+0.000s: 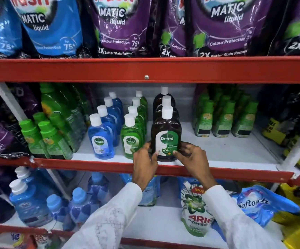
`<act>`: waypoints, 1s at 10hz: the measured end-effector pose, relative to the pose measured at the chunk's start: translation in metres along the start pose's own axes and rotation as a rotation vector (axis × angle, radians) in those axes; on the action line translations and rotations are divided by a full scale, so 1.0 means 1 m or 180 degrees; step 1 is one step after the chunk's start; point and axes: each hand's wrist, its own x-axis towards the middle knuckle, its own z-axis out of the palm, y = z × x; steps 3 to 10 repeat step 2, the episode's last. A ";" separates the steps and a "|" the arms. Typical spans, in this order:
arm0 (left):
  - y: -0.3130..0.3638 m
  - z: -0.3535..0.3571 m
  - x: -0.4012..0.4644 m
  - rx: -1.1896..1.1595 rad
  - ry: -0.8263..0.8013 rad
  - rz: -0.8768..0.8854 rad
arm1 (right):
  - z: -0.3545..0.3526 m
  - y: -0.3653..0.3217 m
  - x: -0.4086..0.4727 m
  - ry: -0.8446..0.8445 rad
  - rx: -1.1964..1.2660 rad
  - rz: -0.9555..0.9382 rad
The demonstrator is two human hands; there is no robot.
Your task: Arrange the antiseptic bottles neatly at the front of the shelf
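A dark brown Dettol antiseptic bottle with a white cap stands at the front of the white middle shelf. My left hand grips its lower left side and my right hand grips its lower right side. Two more brown bottles line up behind it. To the left stand a row of green Dettol bottles and a row of blue Dettol bottles, each row running back from the shelf front.
Green-capped bottles stand at the left and in a pack at the right. The red shelf lip runs along the front. Detergent pouches hang above; blue bottles and an Ariel pouch sit below.
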 end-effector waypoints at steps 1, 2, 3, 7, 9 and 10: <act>-0.003 0.001 -0.001 0.0025 -0.0087 0.0019 | -0.003 -0.006 -0.003 -0.0030 0.0144 -0.0002; 0.000 -0.011 -0.003 0.0284 0.0066 0.0145 | -0.015 -0.012 -0.019 0.0646 0.0576 -0.0057; 0.000 -0.011 -0.003 0.0284 0.0066 0.0145 | -0.015 -0.012 -0.019 0.0646 0.0576 -0.0057; 0.000 -0.011 -0.003 0.0284 0.0066 0.0145 | -0.015 -0.012 -0.019 0.0646 0.0576 -0.0057; 0.000 -0.011 -0.003 0.0284 0.0066 0.0145 | -0.015 -0.012 -0.019 0.0646 0.0576 -0.0057; 0.000 -0.011 -0.003 0.0284 0.0066 0.0145 | -0.015 -0.012 -0.019 0.0646 0.0576 -0.0057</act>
